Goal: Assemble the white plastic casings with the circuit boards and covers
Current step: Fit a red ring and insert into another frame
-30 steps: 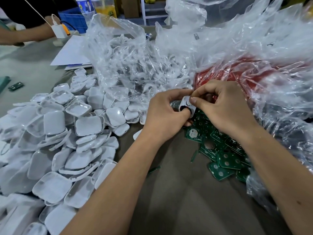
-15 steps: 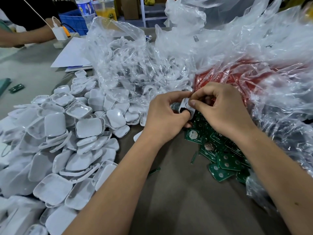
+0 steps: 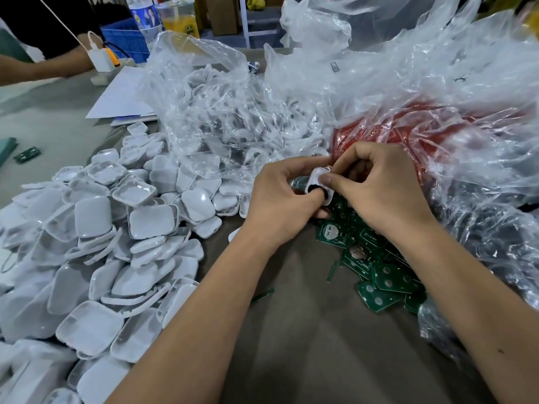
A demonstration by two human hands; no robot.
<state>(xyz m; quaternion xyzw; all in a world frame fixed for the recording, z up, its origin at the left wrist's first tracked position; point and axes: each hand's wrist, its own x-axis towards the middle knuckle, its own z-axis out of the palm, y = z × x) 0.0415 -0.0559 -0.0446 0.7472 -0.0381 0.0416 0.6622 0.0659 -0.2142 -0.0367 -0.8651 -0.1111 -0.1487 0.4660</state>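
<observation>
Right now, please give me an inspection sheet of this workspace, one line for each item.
Surface: brown-grey table, partly bare near the person.
Job's things: white casing held over the pile of green circuit boards; heap of white covers to the left.
Clutter: clear plastic bags, papers, red bag.
Grippers: left hand and right hand both grip the casing.
Cables: white cable at a charger, far left.
Surroundings: another person's arm, bottle, blue crate.

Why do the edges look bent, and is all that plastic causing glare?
Head view: the wide lens bows the edges, stretching the forearms; the clear plastic bags throw white glare, veiling the red contents; the white casing between both hands stays fairly sharp; lighting is soft, shadows faint.
</observation>
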